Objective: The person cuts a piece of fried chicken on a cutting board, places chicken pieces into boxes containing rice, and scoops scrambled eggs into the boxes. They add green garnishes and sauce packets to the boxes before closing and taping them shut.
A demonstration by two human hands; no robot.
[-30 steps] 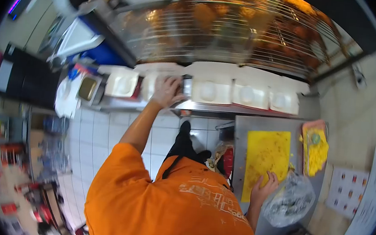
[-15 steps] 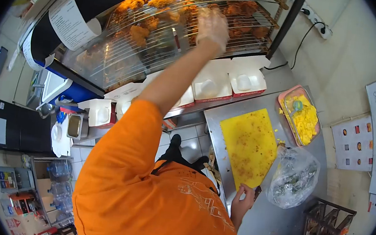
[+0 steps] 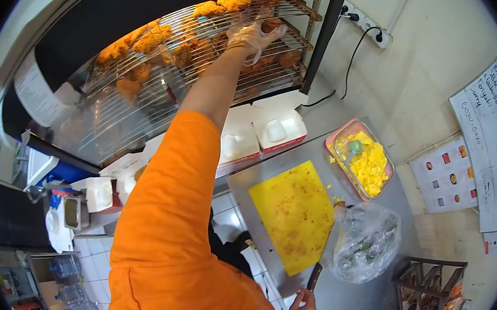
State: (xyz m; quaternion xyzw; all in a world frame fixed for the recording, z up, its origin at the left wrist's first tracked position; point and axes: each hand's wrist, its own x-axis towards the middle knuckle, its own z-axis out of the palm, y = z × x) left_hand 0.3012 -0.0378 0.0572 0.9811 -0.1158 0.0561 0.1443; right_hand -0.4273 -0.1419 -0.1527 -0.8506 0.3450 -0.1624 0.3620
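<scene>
Golden, craggy fried chicken pieces (image 3: 152,41) lie across the wire rack (image 3: 172,82) of the warming cabinet; the left hand (image 3: 249,34), in a thin clear glove, closes on one browner piece (image 3: 271,23) near the rack's upper right end; white open boxes (image 3: 275,130) sit on the shelf below, each with a pale lining; the right hand (image 3: 301,308) rests loosely curled at the steel counter's edge, by a dark knife (image 3: 313,276) and the stained yellow cutting board (image 3: 294,213); a tray (image 3: 336,141) holds yellow food; a crinkled clear bag (image 3: 365,244) holds greens.
</scene>
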